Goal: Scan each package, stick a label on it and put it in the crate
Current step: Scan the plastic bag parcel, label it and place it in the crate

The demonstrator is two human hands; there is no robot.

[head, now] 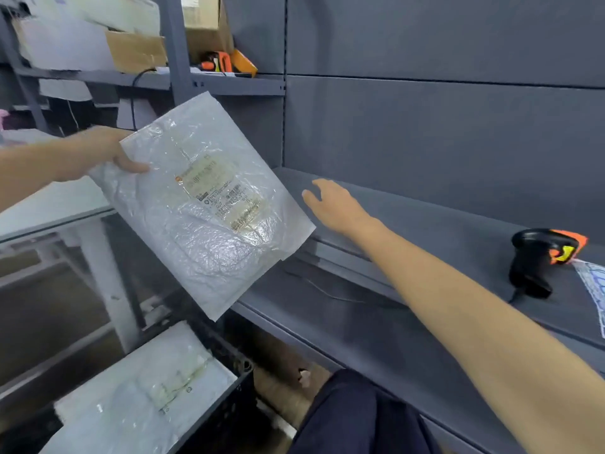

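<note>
Right hand [330, 201] open beside package [203, 204] in left hand [108, 152].

A dark grey metal panel wall [442, 103] backs a grey workbench [409, 326]; far left, grey steel shelving [176, 50] holds brown cardboard boxes [137, 50].

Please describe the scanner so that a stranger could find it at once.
Look at the grey bench under the grey wall panels, then follow it to its far right end. The scanner stands there: the only black thing on it, with an orange and yellow head.
</note>
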